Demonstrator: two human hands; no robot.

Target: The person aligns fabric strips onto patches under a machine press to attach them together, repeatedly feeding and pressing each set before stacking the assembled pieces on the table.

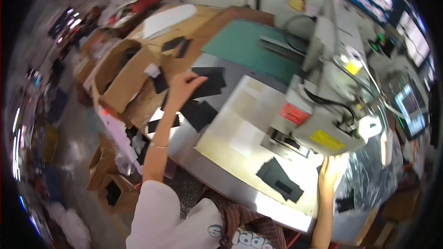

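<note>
My left hand (183,88) is raised over the left side of the worktable, beside several flat black pieces (211,82). Its thumb and index finger are bent toward each other with nothing visible between them. My right hand (331,168) reaches to the sewing machine head (323,129) at its lower right edge; its fingertips are lost in glare and behind the machine. On the pale work surface (221,133) in front of the machine lies a black piece (279,180) with a smaller dark patch on it.
An open cardboard box (124,83) stands at the left edge. A green mat (244,41) lies at the back. Clear plastic (374,175) and a lit control screen (410,108) are at the right. Another cardboard box (113,191) is on the floor.
</note>
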